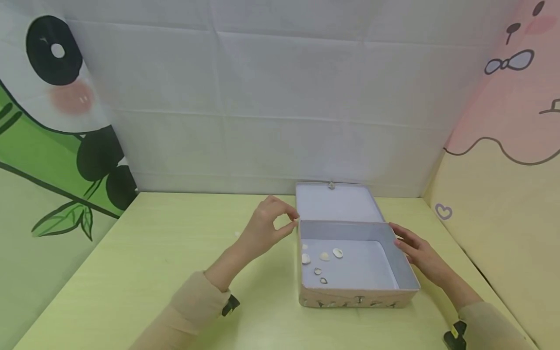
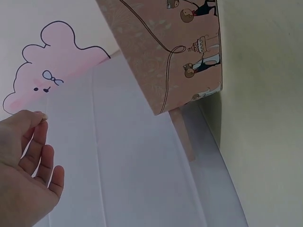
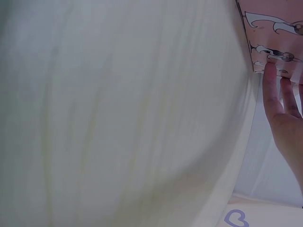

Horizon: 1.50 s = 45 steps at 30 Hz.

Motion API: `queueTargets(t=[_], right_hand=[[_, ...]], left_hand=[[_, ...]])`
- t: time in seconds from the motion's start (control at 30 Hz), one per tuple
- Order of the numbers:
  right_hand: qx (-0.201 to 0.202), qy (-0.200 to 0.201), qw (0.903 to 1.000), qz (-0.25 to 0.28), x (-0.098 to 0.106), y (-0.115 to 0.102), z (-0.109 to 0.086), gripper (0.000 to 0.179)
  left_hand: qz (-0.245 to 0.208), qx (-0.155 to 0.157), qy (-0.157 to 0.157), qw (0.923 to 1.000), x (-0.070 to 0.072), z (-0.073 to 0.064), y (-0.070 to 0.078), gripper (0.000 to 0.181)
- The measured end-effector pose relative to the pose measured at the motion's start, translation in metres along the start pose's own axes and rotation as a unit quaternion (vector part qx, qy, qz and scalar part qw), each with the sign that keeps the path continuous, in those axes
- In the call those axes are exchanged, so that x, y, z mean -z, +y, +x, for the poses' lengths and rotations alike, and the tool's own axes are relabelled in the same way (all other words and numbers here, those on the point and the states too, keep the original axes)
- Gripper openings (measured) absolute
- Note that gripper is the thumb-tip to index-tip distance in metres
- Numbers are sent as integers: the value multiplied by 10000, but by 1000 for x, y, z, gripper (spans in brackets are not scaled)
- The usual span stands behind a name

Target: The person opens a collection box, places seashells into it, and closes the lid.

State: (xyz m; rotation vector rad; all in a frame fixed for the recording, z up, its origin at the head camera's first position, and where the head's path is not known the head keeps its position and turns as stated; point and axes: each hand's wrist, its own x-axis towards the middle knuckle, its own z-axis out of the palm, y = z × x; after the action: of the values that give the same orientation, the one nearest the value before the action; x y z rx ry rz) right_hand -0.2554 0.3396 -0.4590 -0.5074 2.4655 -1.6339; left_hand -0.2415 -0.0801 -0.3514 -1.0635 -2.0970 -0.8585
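Note:
A shallow tin box (image 1: pixel 332 295) with a pink printed outside and pale inside stands on the table, its hinged lid (image 1: pixel 337 204) folded back. Several shells lie in its left part, among them a round white shell (image 1: pixel 338 253) and a fan-shaped shell (image 1: pixel 324 256). My left hand (image 1: pixel 262 226) is at the box's back left corner, thumb and forefinger pinching a small white shell (image 2: pixel 44 116), mostly hidden by the fingertips. On the right side, my right hand (image 1: pixel 422 255) rests its extended fingers (image 3: pixel 270 87) against the box's outer wall.
A small white speck (image 1: pixel 236 234) lies on the pale yellow table (image 1: pixel 175 233), left of the box. White cloth (image 1: pixel 284 97) hangs behind. Printed panels stand at the left (image 1: pixel 52 160) and right (image 1: pixel 503 194) edges.

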Motion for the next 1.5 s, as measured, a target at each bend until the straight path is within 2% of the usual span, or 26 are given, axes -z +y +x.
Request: queueTargets(t=[0.4, 0.63, 0.97, 1.13, 1.3, 1.5], right_hand=[[-39, 35, 10000, 72, -1, -1, 1, 52], [-50, 37, 9998, 197, -2, -1, 1, 52], [-26, 33, 10000, 41, -2, 1, 0, 52], [-27, 58, 10000, 52, -2, -2, 0, 52], [-26, 45, 10000, 59, -2, -2, 0, 51], [-19, 22, 9999, 100, -1, 0, 0, 52]], left_hand=[[-344, 129, -362, 9987, -26, -4, 4, 13], [-279, 158, -624, 9975, -42, -10, 3, 13], [-307, 211, -1088, 9934, -63, -19, 1, 13], [-455, 459, -1303, 9894, -71, -21, -2, 12], [-407, 681, -1497, 9855, -78, -25, -5, 12], [-326, 861, -1629, 9823, -80, -26, -5, 11]])
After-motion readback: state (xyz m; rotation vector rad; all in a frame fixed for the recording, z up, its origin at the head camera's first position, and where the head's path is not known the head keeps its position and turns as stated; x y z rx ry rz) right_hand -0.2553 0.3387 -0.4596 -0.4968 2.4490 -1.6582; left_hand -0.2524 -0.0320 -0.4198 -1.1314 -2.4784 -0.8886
